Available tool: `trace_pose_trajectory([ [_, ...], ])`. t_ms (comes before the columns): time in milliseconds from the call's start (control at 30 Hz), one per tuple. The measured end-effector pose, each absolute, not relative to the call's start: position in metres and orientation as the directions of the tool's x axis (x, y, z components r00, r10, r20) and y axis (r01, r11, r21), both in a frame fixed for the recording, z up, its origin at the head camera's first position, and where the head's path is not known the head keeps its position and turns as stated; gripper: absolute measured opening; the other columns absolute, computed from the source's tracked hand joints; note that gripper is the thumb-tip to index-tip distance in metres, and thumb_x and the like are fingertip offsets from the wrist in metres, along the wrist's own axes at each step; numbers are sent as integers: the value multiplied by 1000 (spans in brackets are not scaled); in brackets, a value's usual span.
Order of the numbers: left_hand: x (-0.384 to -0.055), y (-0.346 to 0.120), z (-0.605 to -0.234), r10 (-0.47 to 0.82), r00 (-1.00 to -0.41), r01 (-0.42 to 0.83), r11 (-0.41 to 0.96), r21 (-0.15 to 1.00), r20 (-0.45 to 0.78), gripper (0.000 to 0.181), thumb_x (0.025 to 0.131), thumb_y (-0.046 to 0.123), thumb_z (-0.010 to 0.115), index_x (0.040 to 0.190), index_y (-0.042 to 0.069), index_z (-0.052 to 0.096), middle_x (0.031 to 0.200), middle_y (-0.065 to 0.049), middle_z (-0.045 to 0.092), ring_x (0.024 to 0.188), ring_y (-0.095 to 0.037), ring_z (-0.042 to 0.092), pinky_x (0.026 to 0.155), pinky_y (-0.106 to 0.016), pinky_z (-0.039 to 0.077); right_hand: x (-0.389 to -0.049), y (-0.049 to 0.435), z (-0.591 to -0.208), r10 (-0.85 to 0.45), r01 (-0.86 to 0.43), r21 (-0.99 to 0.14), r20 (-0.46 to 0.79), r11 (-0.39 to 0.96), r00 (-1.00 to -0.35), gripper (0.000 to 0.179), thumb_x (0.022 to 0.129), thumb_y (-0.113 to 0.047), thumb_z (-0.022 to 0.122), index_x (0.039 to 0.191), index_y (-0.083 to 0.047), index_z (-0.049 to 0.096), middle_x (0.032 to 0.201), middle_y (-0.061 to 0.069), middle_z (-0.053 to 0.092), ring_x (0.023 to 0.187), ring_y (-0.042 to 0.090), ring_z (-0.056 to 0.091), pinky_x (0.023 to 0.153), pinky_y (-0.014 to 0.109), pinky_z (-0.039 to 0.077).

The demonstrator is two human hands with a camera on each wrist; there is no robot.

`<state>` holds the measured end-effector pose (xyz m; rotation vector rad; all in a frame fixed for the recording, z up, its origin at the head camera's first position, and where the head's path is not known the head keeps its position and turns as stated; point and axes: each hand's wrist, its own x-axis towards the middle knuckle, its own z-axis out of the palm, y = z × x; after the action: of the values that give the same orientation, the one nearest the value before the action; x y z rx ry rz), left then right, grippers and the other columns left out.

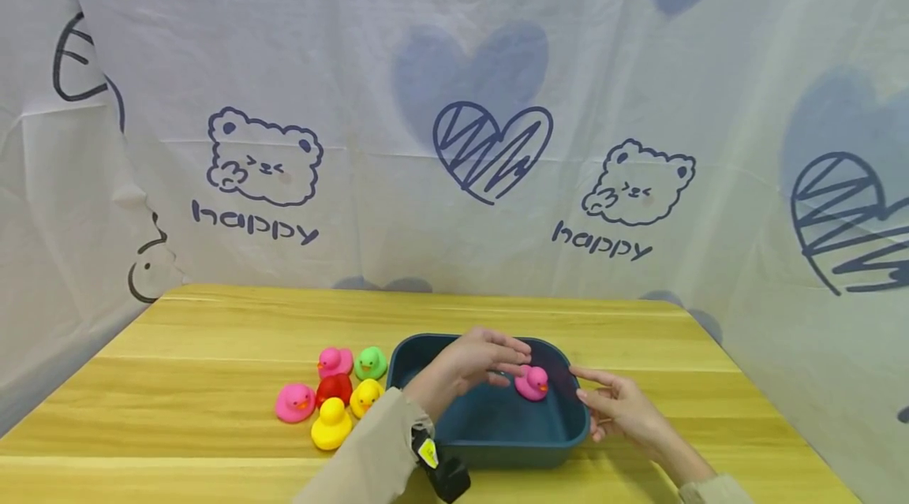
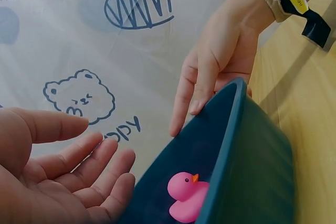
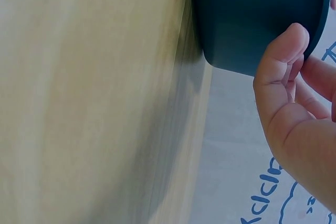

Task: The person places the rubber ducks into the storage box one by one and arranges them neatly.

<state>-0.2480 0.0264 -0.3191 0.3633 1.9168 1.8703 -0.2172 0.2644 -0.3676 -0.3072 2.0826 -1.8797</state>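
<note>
My left hand (image 1: pixel 483 358) hovers over the dark teal bin (image 1: pixel 497 445), fingers loosely extended and holding nothing. Just beneath its fingertips, a pink rubber duck (image 1: pixel 533 383) sits on the bin's floor, toward the right. In the left wrist view the duck (image 2: pixel 188 198) appears beyond the spread fingers, apart from them. At the bin's right end, my right hand (image 1: pixel 625 413) holds the rim with thumb and fingers. The right wrist view shows its thumb (image 3: pixel 289 45) against the bin's outer wall; the other fingertips are partly hidden there.
Left of the bin, several rubber ducks cluster on the wooden table (image 1: pixel 177 386): two pink ones, a green duck (image 1: pixel 372 363), a red duck (image 1: pixel 334 390) and yellow ones, including a yellow duck (image 1: pixel 331 425) in front. A printed white cloth (image 1: pixel 376 212) hangs behind and beside the table.
</note>
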Motion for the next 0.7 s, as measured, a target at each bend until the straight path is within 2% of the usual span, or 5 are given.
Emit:
trace_pose_trajectory([
  [133, -244, 23, -318, 496, -864, -58, 71, 996, -85, 22, 86, 6, 58, 104, -6, 61, 100, -17, 62, 91, -29, 60, 77, -40, 48, -217, 265, -368, -368, 55, -993, -92, 109, -925, 57, 92, -13, 49, 137, 9, 21, 62, 3, 54, 49, 8, 53, 48, 22, 47],
  [367, -238, 16, -317, 503, -864, 116, 137, 984, 32, 21, 83, 10, 63, 101, 1, 63, 94, -3, 62, 83, -15, 56, 74, -37, 47, -216, 264, -367, -374, 46, -991, -89, 122, -923, 57, 92, -14, 50, 136, 10, 23, 60, 3, 53, 49, 8, 53, 48, 22, 47],
  [567, -233, 9, -318, 496, -864, 177, 127, 976, 92, 17, 82, 9, 63, 97, 0, 64, 88, -2, 61, 79, -13, 55, 70, -30, 47, -216, 264, -367, -382, 45, -992, -87, 117, -920, 57, 92, -14, 50, 136, 9, 23, 61, 2, 53, 49, 8, 54, 48, 22, 47],
  [700, -228, 2, -317, 490, -864, 187, 105, 977, 113, 19, 82, 9, 64, 98, -1, 63, 91, -4, 61, 81, -14, 55, 74, -29, 47, -216, 264, -367, -381, 39, -993, -79, 111, -921, 57, 92, -14, 50, 136, 10, 22, 61, 2, 52, 49, 8, 54, 48, 21, 47],
])
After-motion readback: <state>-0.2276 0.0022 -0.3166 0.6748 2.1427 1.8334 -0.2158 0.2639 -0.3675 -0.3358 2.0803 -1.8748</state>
